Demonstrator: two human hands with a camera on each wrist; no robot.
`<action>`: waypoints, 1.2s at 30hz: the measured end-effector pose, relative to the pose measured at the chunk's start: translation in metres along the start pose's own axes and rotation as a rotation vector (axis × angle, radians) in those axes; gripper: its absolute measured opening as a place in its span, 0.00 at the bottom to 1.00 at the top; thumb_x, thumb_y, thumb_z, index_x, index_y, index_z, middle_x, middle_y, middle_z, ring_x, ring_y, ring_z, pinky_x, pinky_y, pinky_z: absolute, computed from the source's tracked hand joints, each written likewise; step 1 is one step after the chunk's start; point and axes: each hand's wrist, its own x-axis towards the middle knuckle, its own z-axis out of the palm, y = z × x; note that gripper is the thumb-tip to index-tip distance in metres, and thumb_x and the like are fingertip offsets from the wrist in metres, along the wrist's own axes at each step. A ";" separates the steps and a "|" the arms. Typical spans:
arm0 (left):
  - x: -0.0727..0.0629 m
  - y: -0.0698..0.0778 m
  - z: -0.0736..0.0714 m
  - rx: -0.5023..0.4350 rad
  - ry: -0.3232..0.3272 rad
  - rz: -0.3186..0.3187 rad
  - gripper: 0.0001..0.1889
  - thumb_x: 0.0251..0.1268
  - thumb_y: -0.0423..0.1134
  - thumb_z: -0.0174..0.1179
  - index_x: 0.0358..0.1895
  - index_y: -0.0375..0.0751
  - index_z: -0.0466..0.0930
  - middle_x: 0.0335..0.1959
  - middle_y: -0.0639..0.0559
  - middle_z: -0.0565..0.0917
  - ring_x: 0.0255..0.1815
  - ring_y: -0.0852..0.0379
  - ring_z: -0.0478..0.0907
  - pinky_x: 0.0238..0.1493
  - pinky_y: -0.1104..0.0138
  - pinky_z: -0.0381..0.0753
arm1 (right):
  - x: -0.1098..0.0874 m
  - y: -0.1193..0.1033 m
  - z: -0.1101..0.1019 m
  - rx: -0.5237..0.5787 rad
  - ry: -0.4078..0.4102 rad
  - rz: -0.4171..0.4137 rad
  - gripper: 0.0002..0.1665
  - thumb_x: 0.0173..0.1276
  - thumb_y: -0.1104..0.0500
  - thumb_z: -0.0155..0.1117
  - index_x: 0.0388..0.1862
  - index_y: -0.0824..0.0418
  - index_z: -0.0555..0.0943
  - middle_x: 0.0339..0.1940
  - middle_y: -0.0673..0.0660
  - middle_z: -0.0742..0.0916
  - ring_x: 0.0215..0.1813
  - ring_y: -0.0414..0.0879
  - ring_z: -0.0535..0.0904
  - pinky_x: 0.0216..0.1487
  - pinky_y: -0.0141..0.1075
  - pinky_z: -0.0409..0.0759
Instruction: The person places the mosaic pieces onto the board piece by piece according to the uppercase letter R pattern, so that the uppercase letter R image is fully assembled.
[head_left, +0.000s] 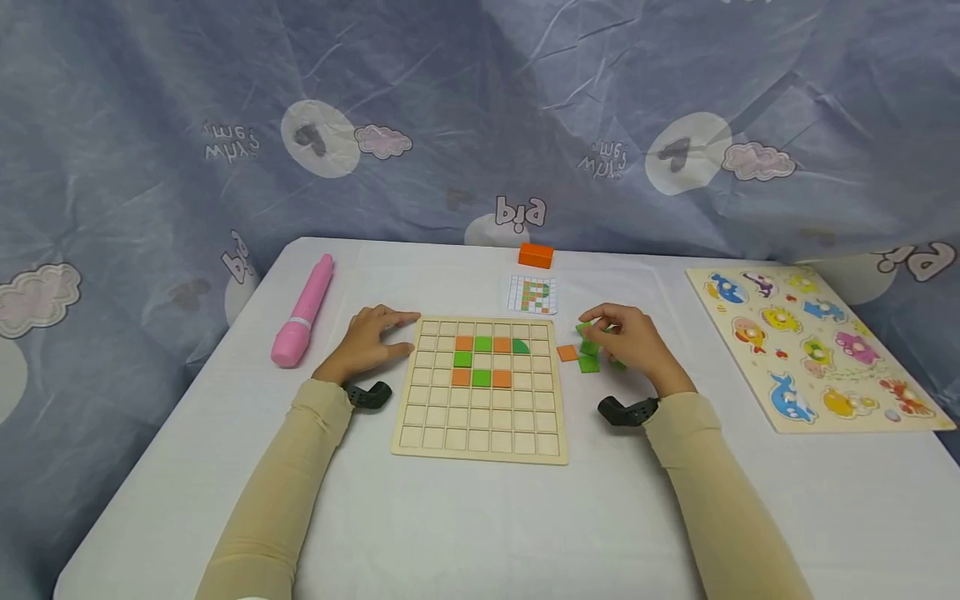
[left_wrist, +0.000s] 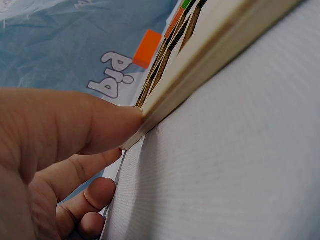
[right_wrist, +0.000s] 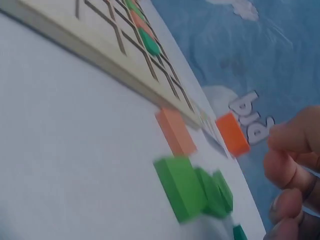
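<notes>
Table [head_left: 435,533], white-clothed, blue printed curtain [head_left: 450,100] behind: one square wooden grid board [head_left: 480,418], centred, holds eight orange or green tiles [head_left: 482,378]. Left hand [head_left: 366,338], fingers spread, touches its edge; right hand [head_left: 632,340], fingers bunched, is over loose green tiles [head_left: 589,364], pinch unclear.

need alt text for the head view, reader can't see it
A person's left hand touches a wooden grid board set with orange and green tiles, while the right hand is at loose tiles beside it. Beyond the board are a pattern card and orange block; a pink wand-shaped object lies left, an animal puzzle right.
</notes>
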 end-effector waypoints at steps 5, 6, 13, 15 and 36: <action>0.000 -0.001 0.000 0.004 -0.004 0.003 0.31 0.67 0.43 0.69 0.73 0.42 0.81 0.56 0.40 0.82 0.59 0.37 0.72 0.67 0.41 0.63 | -0.001 0.016 -0.014 0.008 0.066 0.052 0.18 0.79 0.61 0.67 0.62 0.69 0.84 0.40 0.64 0.87 0.27 0.42 0.78 0.30 0.34 0.78; 0.000 0.000 0.000 0.002 -0.005 0.000 0.31 0.68 0.43 0.69 0.74 0.43 0.81 0.56 0.40 0.82 0.59 0.37 0.72 0.67 0.41 0.63 | -0.001 0.018 -0.016 0.008 0.073 0.064 0.19 0.79 0.60 0.67 0.63 0.69 0.84 0.40 0.63 0.86 0.27 0.42 0.78 0.31 0.33 0.79; -0.003 0.002 -0.003 -0.021 -0.006 -0.015 0.31 0.67 0.42 0.69 0.74 0.42 0.81 0.56 0.39 0.82 0.60 0.36 0.71 0.69 0.40 0.61 | -0.001 0.029 -0.021 0.024 0.096 0.116 0.20 0.79 0.59 0.68 0.62 0.69 0.84 0.38 0.59 0.86 0.28 0.43 0.77 0.31 0.33 0.78; -0.003 0.002 -0.003 -0.017 -0.005 -0.012 0.31 0.67 0.42 0.69 0.74 0.42 0.81 0.56 0.38 0.81 0.60 0.36 0.71 0.69 0.40 0.61 | 0.000 0.032 -0.020 0.016 0.102 0.127 0.19 0.78 0.60 0.69 0.61 0.70 0.85 0.36 0.57 0.86 0.27 0.42 0.77 0.30 0.33 0.78; 0.001 -0.002 0.001 -0.025 -0.008 -0.008 0.31 0.68 0.42 0.70 0.74 0.42 0.81 0.55 0.39 0.81 0.60 0.36 0.71 0.70 0.40 0.59 | 0.000 0.037 -0.011 -0.145 0.210 0.201 0.18 0.71 0.61 0.75 0.54 0.71 0.86 0.36 0.57 0.84 0.33 0.44 0.78 0.30 0.30 0.78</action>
